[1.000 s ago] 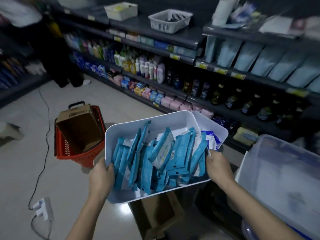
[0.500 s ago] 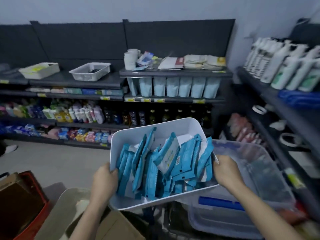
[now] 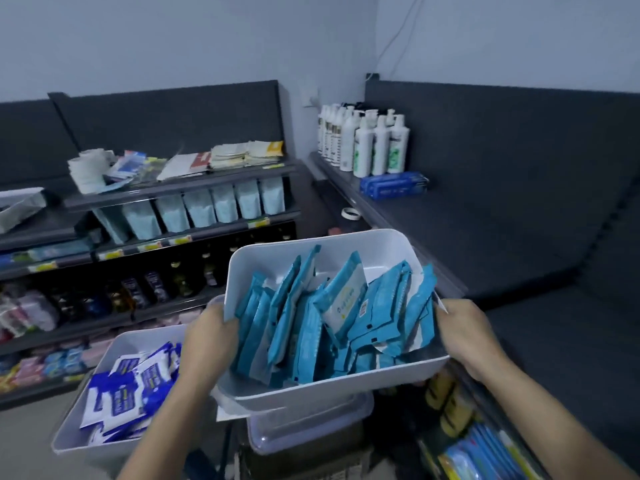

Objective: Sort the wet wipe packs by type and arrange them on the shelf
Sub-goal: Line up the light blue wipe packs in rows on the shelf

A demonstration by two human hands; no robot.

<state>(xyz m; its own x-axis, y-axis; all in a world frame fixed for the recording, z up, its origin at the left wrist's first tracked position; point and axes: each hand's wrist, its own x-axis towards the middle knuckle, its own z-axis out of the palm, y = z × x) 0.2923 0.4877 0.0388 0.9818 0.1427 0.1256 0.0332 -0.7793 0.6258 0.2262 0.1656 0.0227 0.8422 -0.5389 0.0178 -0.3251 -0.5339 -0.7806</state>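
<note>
I hold a white bin (image 3: 349, 242) in the air with both hands, and it is packed with several light-blue wet wipe packs (image 3: 332, 317) standing on edge. My left hand (image 3: 209, 336) grips its left rim, my right hand (image 3: 462, 336) grips its right rim. Lower left stands a second white bin (image 3: 138, 336) with dark-blue-and-white wipe packs (image 3: 133, 389) in it. To the right, level with the held bin, runs a dark shelf (image 3: 485, 233) that is mostly bare.
White pump bottles (image 3: 363, 143) and a blue box (image 3: 393, 184) stand at the shelf's far end, a tape roll (image 3: 350, 213) just below. A clear plastic tub (image 3: 308, 427) sits under the held bin. Stocked shelves (image 3: 145, 237) fill the left; coloured goods (image 3: 474, 441) lie lower right.
The view has swung right from the aisle and red basket to the corner shelf. The bin of light-blue packs stays in both hands and sits higher, beside the dark shelf.
</note>
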